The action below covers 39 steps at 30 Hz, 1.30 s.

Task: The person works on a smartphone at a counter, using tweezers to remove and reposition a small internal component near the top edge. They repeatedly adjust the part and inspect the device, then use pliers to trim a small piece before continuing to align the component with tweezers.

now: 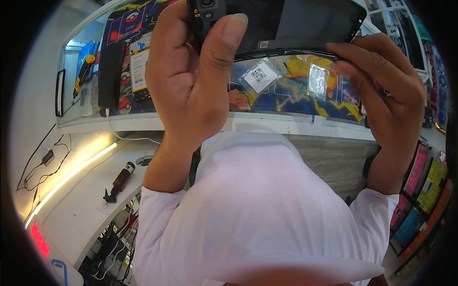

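In the head view, the person holds a dark phone body up close to the camera, above a glass-topped bench covered by a bright cartoon-printed mat. The phone's long axis runs left to right across the top of the picture, with its camera end at the left and its far corner at the upper right.

The left hand is clenched on the camera end: the thumb presses flat on the near face just below the lens block, and the other fingers wrap behind, hidden by the phone. The right hand sits at the opposite end, its fingertips pinched on the lower edge where a thin dark strip, perhaps the lifted edge of a panel, runs along the underside. Whether the strip is already parted from the body cannot be told.

So the phone lies between the two hands, its edge seam pointing from the left thumb straight toward the right fingertips; the right hand is the one on the seam.

Below, on the mat, lie a small clear packet with a white square label and a second shiny packet. On the white ledge at lower left lies a small dark bottle with a nozzle, well apart from both hands.
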Tool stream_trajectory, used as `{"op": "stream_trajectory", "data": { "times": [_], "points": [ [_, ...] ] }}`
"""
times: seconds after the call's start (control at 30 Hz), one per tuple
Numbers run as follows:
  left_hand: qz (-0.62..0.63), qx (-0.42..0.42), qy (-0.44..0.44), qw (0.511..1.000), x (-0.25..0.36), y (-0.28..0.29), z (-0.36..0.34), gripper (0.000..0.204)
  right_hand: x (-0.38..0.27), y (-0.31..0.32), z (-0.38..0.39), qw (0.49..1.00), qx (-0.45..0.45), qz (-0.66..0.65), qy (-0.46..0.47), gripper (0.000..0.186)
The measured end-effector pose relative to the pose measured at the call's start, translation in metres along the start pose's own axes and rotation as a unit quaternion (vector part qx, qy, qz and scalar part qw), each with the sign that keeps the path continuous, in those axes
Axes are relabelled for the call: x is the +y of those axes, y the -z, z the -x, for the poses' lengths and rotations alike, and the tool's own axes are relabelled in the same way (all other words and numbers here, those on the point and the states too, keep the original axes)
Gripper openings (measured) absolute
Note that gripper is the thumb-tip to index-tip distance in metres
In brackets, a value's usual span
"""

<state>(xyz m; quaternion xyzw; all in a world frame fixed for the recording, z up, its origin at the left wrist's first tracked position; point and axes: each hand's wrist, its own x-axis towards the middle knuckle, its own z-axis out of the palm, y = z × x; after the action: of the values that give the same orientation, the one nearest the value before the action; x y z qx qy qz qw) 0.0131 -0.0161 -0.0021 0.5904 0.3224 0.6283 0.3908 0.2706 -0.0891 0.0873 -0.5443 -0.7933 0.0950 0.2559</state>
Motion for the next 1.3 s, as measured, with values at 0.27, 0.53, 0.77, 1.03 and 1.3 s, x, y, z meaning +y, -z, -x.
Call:
{"op": "stream_trajectory", "data": {
  "times": [0.27,0.53,0.77,1.03,1.3],
  "points": [
    [-0.032,-0.027,0.254,0.966,-0.005,0.002,0.015,0.031,0.018,-0.016,0.031,0.993,0.012,-0.073,-0.093,0.022],
    [-0.343,-0.072,0.225,0.909,-0.017,0.012,0.027,0.037,0.033,-0.042,0.047,0.989,0.016,-0.068,-0.128,0.02],
    [-0.254,-0.149,0.07,0.953,-0.013,0.012,0.029,0.037,0.03,-0.048,0.039,0.981,0.012,-0.146,-0.128,0.022],
    [0.134,-0.141,0.255,0.947,0.0,-0.032,0.038,0.021,0.015,-0.068,0.031,0.948,0.046,-0.277,-0.149,0.02],
    [0.117,-0.108,0.193,0.968,-0.016,-0.03,0.03,0.015,0.017,-0.071,0.046,0.934,0.073,-0.274,-0.218,0.026]
  ]
}}
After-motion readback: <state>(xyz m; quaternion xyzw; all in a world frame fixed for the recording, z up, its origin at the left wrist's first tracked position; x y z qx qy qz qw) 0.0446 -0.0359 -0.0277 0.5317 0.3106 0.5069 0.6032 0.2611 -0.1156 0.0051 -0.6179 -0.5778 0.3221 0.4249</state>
